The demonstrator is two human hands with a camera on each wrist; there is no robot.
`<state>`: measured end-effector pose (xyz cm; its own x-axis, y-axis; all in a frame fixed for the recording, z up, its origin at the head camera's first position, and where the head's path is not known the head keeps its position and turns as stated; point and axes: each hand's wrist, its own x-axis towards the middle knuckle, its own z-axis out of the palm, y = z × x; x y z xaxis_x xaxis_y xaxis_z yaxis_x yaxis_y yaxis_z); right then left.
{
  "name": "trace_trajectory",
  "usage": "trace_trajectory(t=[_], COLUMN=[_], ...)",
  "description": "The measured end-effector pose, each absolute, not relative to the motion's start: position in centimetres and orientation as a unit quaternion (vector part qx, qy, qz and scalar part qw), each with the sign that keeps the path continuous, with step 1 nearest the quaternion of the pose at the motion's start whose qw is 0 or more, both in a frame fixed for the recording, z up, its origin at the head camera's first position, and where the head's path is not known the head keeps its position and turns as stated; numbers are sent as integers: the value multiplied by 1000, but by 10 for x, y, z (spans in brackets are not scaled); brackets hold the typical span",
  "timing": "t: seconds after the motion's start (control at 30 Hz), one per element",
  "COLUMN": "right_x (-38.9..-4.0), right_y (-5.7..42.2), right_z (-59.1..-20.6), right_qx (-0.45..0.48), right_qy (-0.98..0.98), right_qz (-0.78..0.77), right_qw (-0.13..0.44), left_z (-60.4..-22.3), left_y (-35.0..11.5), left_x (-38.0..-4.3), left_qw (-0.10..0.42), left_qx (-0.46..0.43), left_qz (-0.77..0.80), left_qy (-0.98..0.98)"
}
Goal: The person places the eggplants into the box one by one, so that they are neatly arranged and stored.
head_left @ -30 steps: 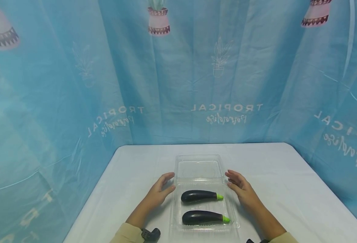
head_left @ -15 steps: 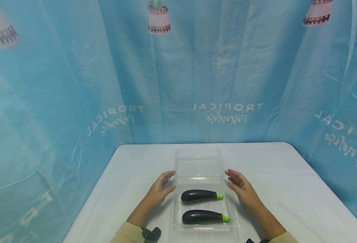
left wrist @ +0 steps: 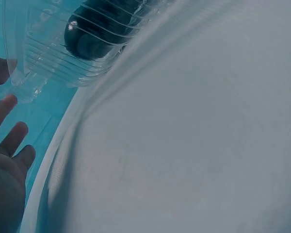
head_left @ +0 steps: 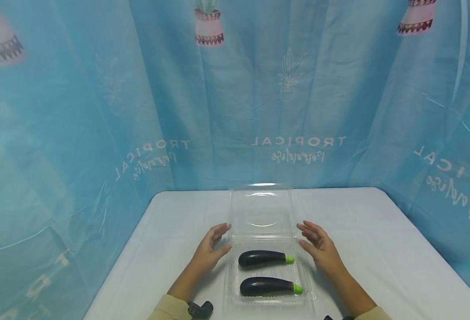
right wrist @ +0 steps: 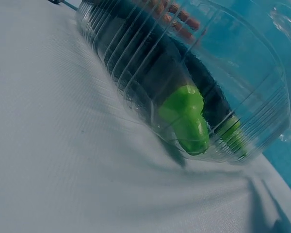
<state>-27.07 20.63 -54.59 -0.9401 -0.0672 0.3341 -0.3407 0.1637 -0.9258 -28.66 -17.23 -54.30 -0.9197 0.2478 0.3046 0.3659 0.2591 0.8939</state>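
Soft, even light fills the head view. Curved glare marks the clear clamshell lid (head_left: pixel 262 209) beyond and between the left hand (head_left: pixel 209 250) and right hand (head_left: pixel 320 248); faint shadows fall beside both forearms (head_left: pixel 186 279) on the white tablecloth (head_left: pixel 383 253). Both wrist views are dim, bluish and slightly blurred.

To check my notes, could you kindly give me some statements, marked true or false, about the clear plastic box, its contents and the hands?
1. Two glossy, elongated dark eggplants lie inside the clear rectangular plastic box. True.
2. The transparent lid is closed over the eggplants. False: the lid is open.
3. In the head view, both green stem ends point left. False: both stem ends point right.
4. The box lies between the left hand and the right hand. True.
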Motion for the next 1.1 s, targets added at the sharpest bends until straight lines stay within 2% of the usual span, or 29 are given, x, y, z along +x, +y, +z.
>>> trace_trajectory(t=[0.27, 0.7, 0.9, 1.1], right_x=[-269, -269, -264, -258], right_y=[204, 201, 199, 200], right_z=[-546, -545, -543, -541], right_qx=[131, 110, 71, 62], right_qy=[-749, -746, -757, -763], right_qz=[636, 633, 625, 622], right_qw=[134, 177, 176, 167], left_z=[-544, -541, -542, -541], left_y=[-173, -168, -168, -171], left_x=[-286, -281, -279, -277], left_qw=[75, 125, 125, 130], left_qx=[-207, -170, -145, -167], left_qz=[-581, -541, -535, -536], left_qy=[-784, -814, -823, -818])
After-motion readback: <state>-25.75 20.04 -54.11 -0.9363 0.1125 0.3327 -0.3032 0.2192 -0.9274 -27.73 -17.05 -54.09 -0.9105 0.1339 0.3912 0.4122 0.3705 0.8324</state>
